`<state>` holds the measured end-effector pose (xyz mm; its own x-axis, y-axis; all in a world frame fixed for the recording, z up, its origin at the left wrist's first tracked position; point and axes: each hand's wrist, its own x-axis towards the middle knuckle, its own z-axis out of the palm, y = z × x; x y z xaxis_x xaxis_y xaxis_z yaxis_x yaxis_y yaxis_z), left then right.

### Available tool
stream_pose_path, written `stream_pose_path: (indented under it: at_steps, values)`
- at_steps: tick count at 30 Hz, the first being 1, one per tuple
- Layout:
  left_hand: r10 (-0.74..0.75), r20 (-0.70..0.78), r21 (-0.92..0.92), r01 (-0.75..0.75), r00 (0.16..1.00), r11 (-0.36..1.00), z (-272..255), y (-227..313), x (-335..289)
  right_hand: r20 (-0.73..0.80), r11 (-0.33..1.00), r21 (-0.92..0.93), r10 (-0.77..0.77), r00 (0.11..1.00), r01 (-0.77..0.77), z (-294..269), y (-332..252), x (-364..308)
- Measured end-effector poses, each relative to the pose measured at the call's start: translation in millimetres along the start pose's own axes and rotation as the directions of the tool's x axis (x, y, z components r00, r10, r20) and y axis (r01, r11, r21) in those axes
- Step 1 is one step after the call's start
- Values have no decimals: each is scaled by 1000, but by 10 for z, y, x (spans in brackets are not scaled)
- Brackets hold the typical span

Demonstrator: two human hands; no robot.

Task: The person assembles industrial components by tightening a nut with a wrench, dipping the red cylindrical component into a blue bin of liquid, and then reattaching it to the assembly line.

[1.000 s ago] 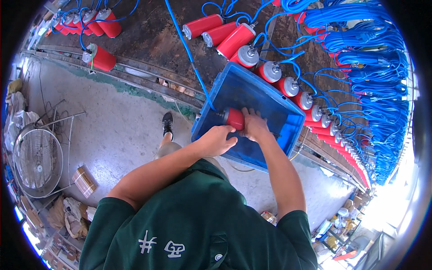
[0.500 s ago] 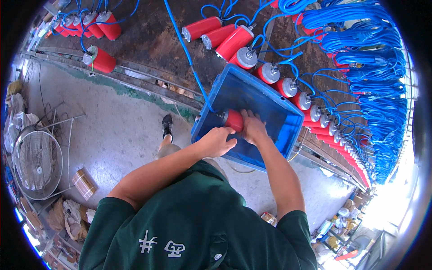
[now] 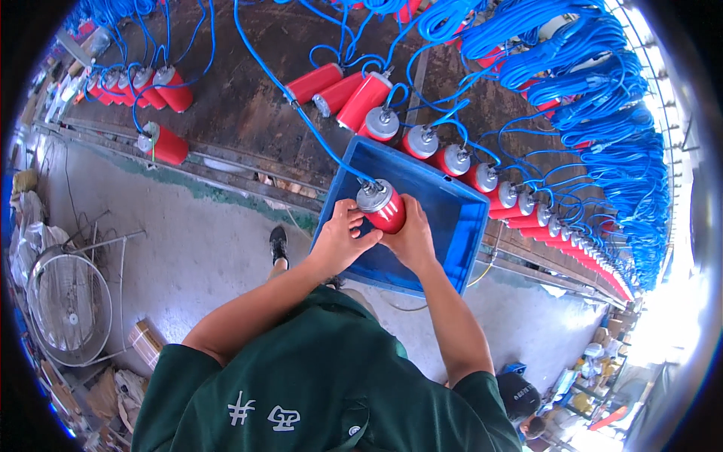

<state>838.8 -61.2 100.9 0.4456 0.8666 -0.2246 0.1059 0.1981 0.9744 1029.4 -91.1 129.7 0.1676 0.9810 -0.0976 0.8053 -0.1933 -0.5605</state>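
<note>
Over the blue plastic bin point(image 3: 456, 252) I hold a glossy red cylinder point(image 3: 387, 216) with a silver cap, tilted cap-up. A blue cable point(image 3: 319, 138) runs from its cap up and left across the bench. My left hand point(image 3: 340, 239) has curled fingers against the left side, near the cap's edge. My right hand point(image 3: 411, 237) wraps the lower right side of the red body. Both thumbs come close together below it. Whether the dark bottom of the bin holds liquid, I cannot tell.
Along the bin's far edge and off to the right stand many similar red cylinders point(image 3: 456, 160) on a dark bench point(image 3: 252, 98). Coiled blue cables point(image 3: 595, 83) heap behind them. One cylinder point(image 3: 163, 145) lies at the left bench edge. A fan point(image 3: 71, 316) and a person in a dark cap point(image 3: 518, 395) are lower down.
Both hands have raised the cylinder from low in the bin and turned its silver cap upward. My view has shifted slightly, and a capped person now shows at lower right.
</note>
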Motion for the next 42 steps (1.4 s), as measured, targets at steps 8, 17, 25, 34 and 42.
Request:
stream_pose_path:
  at_steps: [8,17,25,34,42]
  values:
    - [134,-1,6,-134,991,991,18,521,419,-230,943,328,33,973,46,-43,-278,142]
    - [422,-105,-194,-434,901,880,222,990,597,-454,944,253,-77,888,212,-378,-624,163]
    - [391,-96,-439,-391,915,809,-172,1425,869,-255,917,238,-258,932,319,-884,-938,175]
    - [365,260,365,-441,894,820,-922,2472,903,-829,781,-410,-534,165,471,-3316,-1438,1419]
    - [305,355,725,-466,884,507,-1290,1785,781,-721,724,-669,-578,381,-167,-4366,-1742,2575]
